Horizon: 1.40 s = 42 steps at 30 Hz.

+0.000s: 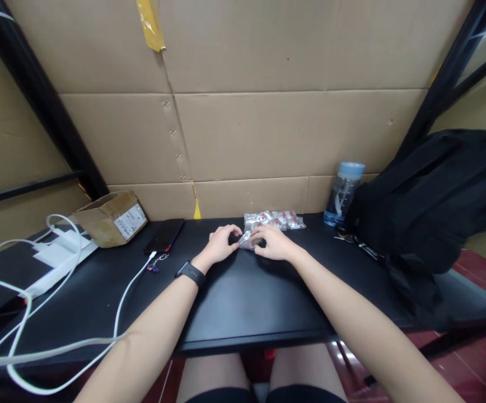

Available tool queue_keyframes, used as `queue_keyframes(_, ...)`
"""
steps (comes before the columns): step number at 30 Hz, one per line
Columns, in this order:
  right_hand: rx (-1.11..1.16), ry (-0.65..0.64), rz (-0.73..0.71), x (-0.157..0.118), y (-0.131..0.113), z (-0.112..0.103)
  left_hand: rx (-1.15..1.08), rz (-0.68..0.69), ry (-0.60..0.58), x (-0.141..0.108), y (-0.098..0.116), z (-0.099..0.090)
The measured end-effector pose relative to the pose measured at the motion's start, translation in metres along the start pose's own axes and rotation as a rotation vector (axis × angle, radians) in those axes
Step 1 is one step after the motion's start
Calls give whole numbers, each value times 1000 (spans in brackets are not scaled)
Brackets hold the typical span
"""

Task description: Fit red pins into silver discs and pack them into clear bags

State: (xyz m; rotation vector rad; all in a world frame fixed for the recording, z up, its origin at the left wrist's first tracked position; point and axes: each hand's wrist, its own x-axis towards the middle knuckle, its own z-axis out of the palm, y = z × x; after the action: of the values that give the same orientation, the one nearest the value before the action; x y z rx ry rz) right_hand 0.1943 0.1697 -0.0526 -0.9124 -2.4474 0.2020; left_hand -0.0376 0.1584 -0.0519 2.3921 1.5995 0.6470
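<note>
A small clear plastic packet (pixel 247 242) lies on the black table (pixel 260 302) between my two hands. My left hand (pixel 223 244), with a dark watch on its wrist, has its fingers curled at the packet's left edge. On the other side, my right hand (pixel 271 243) bends its thumb and fingers over the packet's right part. Both hands touch or pinch the packet; the fingertips are small and partly hidden. Just behind them, several clear packets with red bits (pixel 289 220) lie in a row near the cardboard wall.
At the left are an open cardboard box (pixel 111 219), a power strip (pixel 60 268) with white cables, and a dark phone (pixel 165 236) on a cable. A water bottle (pixel 344 195), keys (pixel 344 238) and a black backpack (pixel 436 196) are at the right.
</note>
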Motion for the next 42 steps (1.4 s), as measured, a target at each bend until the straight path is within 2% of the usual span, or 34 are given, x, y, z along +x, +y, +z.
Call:
queue_keyframes(3,-85,-86,71,-2,-7,-1,26,77,-90,-3,4,-3)
queue_keyframes(6,-112,-118,144,-3,-9,0,49,68,-126,-5,7,-4)
queue_keyframes(11,-116,-41,120,-2,-11,2,23,41,-77,-4,8,-3)
queue_keyframes(15,-57,-106,72,-2,-15,-1,49,53,-78,-3,8,-4)
queue_keyframes(22,48,-143,209,0,-13,3,87,119,-107,-5,6,-3)
queue_keyframes(25,146,-123,212,0,-9,2,85,104,-97,-4,5,-2)
queue_keyframes(31,117,-85,216,-1,2,-8,30,18,-57,-1,6,-4)
queue_keyframes(36,139,-102,248,-2,7,-6,63,69,-97,-4,4,-1)
queue_keyframes(39,174,-82,242,-1,10,-1,73,85,-67,-3,4,3)
queue_keyframes(42,277,-23,192,0,15,2,50,80,11,-2,6,3)
